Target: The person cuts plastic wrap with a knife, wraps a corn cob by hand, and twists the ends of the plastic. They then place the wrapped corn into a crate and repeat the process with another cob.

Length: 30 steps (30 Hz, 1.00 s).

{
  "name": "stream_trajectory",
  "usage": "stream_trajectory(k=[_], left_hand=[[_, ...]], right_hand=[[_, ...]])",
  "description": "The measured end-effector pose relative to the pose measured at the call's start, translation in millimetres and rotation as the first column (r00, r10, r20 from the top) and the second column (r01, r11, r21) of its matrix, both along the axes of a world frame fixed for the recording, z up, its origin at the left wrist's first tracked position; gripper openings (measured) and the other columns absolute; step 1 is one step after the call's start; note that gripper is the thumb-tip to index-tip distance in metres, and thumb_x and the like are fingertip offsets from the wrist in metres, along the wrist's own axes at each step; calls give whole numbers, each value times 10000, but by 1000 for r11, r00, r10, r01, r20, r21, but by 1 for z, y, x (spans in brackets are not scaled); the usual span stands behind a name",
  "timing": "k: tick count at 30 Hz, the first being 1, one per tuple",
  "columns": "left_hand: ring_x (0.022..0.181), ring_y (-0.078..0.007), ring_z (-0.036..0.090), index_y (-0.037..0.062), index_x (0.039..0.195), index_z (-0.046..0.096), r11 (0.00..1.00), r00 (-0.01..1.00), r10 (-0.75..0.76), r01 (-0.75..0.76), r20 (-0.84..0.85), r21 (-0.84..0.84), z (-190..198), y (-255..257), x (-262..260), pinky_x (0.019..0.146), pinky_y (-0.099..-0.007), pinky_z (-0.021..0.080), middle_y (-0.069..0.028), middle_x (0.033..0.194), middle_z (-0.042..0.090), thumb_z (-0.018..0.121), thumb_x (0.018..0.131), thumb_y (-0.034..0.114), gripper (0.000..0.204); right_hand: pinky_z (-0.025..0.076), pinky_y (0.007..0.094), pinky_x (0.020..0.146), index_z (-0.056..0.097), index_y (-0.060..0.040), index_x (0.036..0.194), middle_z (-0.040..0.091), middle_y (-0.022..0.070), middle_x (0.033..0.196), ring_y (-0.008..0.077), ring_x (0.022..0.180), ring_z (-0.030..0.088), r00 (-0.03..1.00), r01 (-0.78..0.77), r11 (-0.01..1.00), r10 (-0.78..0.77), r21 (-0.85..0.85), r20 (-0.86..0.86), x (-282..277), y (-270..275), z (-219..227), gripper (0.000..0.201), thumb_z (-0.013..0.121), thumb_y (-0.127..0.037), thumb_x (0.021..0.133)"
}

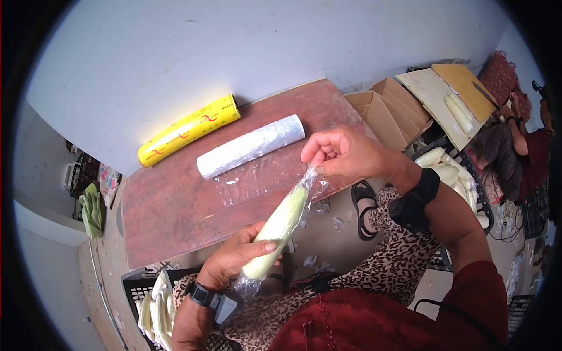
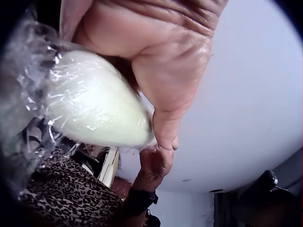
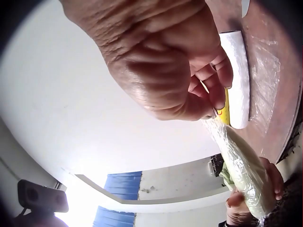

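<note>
A long, pale green vegetable (image 1: 282, 225) is wrapped in clear plastic film and held at a slant over the person's lap. My left hand (image 1: 243, 251) grips its thick lower end, with the thumb across the front. At the tapered upper end, my right hand (image 1: 351, 155) pinches the gathered film between thumb and fingertips. Loose crumpled film (image 2: 35, 80) sticks out past the thick end in the left wrist view. The right wrist view shows the film (image 3: 215, 124) drawn to a narrow twist under the right fingertips.
A white film roll (image 1: 252, 146) lies on the reddish table (image 1: 170, 216), its loose sheet spread in front. Behind it is a yellow printed roll (image 1: 190, 130). Crates of pale vegetables (image 1: 155, 313) stand low at both sides. Cardboard boxes (image 1: 389, 114) and another person (image 1: 521, 140) are at right.
</note>
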<state>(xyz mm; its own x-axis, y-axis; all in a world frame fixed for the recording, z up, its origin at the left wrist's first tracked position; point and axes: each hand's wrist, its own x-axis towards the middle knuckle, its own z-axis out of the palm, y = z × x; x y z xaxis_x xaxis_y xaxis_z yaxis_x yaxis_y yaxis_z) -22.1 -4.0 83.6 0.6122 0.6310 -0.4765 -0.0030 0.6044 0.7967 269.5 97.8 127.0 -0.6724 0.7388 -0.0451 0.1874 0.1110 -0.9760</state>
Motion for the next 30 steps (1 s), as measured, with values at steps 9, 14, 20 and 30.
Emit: stream_trajectory(k=[9,14,20,30], left_hand=[[821,-215,657,-19,1244,491,996,999,45,-44,-8,73,-8,-7,-13,740,-329,538,-131,935,648,719,821,325,591],[818,-209,657,-7,1245,498,995,997,65,-61,-47,81,-3,-5,-10,728,-315,537,-125,936,650,716,824,315,573],[797,-205,656,-32,1206,522,996,996,61,-57,-58,70,-4,-6,-8,719,-311,541,-128,929,653,716,824,310,548],[741,-198,643,-57,1134,563,997,993,78,-79,90,13,-6,-11,-13,670,-285,525,-143,878,650,706,793,359,557]], right_hand=[[453,190,688,603,-43,1049,599,-1,911,51,796,541,993,107,964,-115,-244,-17,12,6,3,268,674,-246,891],[456,185,658,596,-54,1026,602,3,906,41,786,547,995,-2,961,29,-277,94,-12,-9,9,252,658,-269,911],[445,204,619,612,-28,900,595,-3,765,55,676,545,1000,-15,989,18,-150,20,-17,-6,-8,128,648,-149,889],[460,219,642,604,-11,872,591,-8,776,53,722,540,998,13,992,-4,129,-64,-21,-5,-6,33,625,-36,867]])
